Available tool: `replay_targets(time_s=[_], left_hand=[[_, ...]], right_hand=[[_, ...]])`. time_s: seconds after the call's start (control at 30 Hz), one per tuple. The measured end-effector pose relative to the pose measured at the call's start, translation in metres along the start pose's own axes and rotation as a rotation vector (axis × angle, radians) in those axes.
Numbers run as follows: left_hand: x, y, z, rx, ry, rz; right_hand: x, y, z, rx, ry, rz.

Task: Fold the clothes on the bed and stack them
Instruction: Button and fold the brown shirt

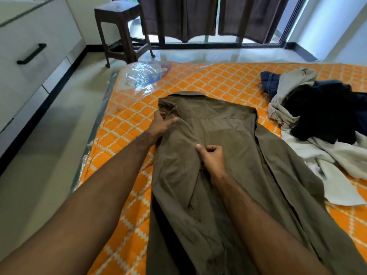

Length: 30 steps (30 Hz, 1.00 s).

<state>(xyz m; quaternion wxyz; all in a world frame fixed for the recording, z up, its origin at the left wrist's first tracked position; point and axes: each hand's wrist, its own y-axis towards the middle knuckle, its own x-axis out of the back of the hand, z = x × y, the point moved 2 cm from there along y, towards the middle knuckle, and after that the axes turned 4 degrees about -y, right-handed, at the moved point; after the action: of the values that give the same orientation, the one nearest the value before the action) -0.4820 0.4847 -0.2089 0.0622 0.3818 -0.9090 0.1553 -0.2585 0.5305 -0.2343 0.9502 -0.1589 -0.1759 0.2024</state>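
Note:
An olive-brown shirt (pixel 222 135) lies lengthwise on the orange patterned bed (pixel 208 80), collar at the far end. My left hand (pixel 161 125) grips the shirt's left shoulder near the collar, where the fabric is bunched. My right hand (pixel 211 157) pinches a fold of the shirt's cloth in the middle of the garment. The left side of the shirt is folded inward. A heap of unfolded clothes (pixel 317 120), beige, black and dark blue, lies at the right side of the bed.
Crumpled clear plastic packaging (pixel 143 76) lies at the bed's far left corner. A dark wooden stool (pixel 121 30) stands on the glossy floor beyond. White drawers with a black handle (pixel 31 53) line the left wall. Dark curtains (pixel 208 16) hang at the window.

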Motion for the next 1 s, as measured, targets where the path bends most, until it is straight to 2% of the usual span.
replay_targets(time_s=[0.07, 0.17, 0.23, 0.3, 0.4, 0.5, 0.6, 0.67, 0.77, 0.83, 0.87, 0.93, 1.0], left_hand=[[0.005, -0.037, -0.004, -0.030, -0.070, 0.030], [0.017, -0.093, 0.005, -0.151, 0.126, -0.225], [0.020, -0.142, 0.019, -0.083, 0.243, -0.302], [0.018, -0.181, 0.036, 0.038, 0.242, -0.239], [0.016, -0.235, 0.046, 0.204, 0.102, -0.039], [0.010, -0.263, 0.049, 0.325, -0.014, 0.061], [0.000, -0.280, 0.048, 0.339, -0.325, 0.122], [-0.005, -0.291, 0.047, 0.409, -0.514, 0.122], [-0.008, -0.308, 0.043, 0.507, -0.771, 0.161], [-0.008, -0.313, 0.038, 0.477, -0.909, 0.217], [-0.007, -0.316, 0.034, 0.453, -0.944, 0.243], [-0.004, -0.315, 0.028, 0.421, -0.976, 0.270], [-0.004, -0.313, 0.027, 0.434, -0.885, 0.265]], right_hand=[[0.007, -0.022, 0.001, -0.016, -0.038, 0.122], [0.017, -0.065, -0.002, 0.019, -0.145, 0.229], [0.027, -0.098, -0.011, 0.057, -0.241, 0.247], [0.033, -0.126, -0.025, 0.065, -0.338, 0.270], [0.046, -0.170, -0.034, 0.148, -0.530, 0.300], [0.054, -0.203, -0.030, 0.244, -0.643, 0.310], [0.053, -0.229, -0.024, 0.121, -0.513, 0.554], [0.056, -0.237, -0.021, -0.011, -0.385, 0.621], [0.068, -0.238, -0.015, -0.056, -0.228, 0.391], [0.073, -0.231, -0.014, -0.030, -0.233, 0.270], [0.071, -0.229, -0.016, -0.029, -0.207, 0.279], [0.066, -0.223, -0.017, -0.144, 0.000, 0.359], [0.065, -0.226, -0.014, -0.207, 0.170, 0.404]])
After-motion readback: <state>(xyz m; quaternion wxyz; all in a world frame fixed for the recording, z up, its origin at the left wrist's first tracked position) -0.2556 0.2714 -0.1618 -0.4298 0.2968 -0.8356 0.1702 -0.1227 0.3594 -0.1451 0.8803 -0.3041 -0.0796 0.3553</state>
